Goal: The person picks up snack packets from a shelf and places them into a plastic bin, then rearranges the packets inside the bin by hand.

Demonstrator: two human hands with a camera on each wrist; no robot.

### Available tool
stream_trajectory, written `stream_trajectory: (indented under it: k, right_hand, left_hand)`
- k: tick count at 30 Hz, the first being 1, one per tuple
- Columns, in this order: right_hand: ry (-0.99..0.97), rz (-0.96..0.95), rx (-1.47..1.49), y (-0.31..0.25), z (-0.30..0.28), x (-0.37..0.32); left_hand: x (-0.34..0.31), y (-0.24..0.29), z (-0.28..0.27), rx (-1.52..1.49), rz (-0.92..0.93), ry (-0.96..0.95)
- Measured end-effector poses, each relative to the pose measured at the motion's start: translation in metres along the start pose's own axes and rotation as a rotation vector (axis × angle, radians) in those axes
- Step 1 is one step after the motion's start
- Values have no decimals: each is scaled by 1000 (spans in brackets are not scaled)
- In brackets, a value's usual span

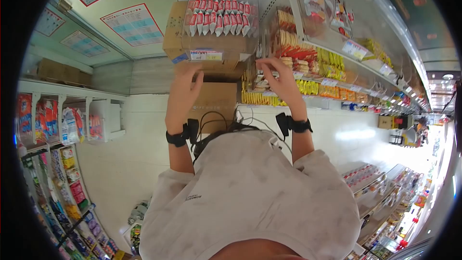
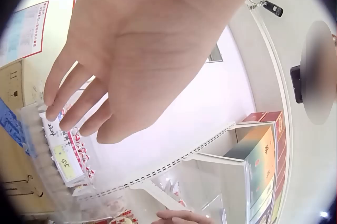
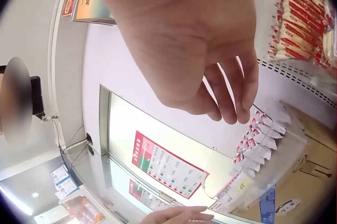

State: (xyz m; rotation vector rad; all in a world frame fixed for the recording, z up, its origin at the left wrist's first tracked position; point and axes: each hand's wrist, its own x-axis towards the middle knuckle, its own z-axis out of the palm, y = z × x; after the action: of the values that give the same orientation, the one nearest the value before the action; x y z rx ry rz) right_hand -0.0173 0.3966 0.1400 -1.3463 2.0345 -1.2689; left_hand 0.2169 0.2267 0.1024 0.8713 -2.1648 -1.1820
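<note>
A clear plastic bin (image 1: 221, 43) holds two rows of small white-and-red packets (image 1: 219, 17) and has a price label (image 1: 206, 56) on its front. Just below the bin's front left side, my left hand (image 1: 185, 94) is raised with its fingers loosely bent and nothing in them. My right hand (image 1: 284, 84) is lifted near the bin's front right corner, likewise holding nothing. In the left wrist view, the fingers of the left hand (image 2: 131, 66) overlap the label. The right wrist view has the fingers of the right hand (image 3: 195, 40) beside the packets.
The bin stands on a cardboard box (image 1: 174, 33), with another carton (image 1: 214, 97) on the floor below. Shelves of packaged snacks (image 1: 332, 65) run along the right. Racks of bagged goods (image 1: 45, 120) line the left. Printed notices (image 1: 132, 24) hang on the glass behind.
</note>
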Motion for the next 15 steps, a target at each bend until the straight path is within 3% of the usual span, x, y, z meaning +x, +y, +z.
stream_trajectory:
  k: [2,7,11,15]
  right_hand:
    - [33,-37,-38,-6,-6,-3]
    - [245,-125,-154,-44,-47,-17]
    - [480,-172,-113,-62,-106,-25]
    - [579,-239,-310,-51,-175,-2]
  left_hand:
    - [-8,-22,2,63,64,-24]
    - [-16,8,1,57,148,-100]
    - [-20,33,2,7,165,-165]
    - [-20,60,5,9,172,-122]
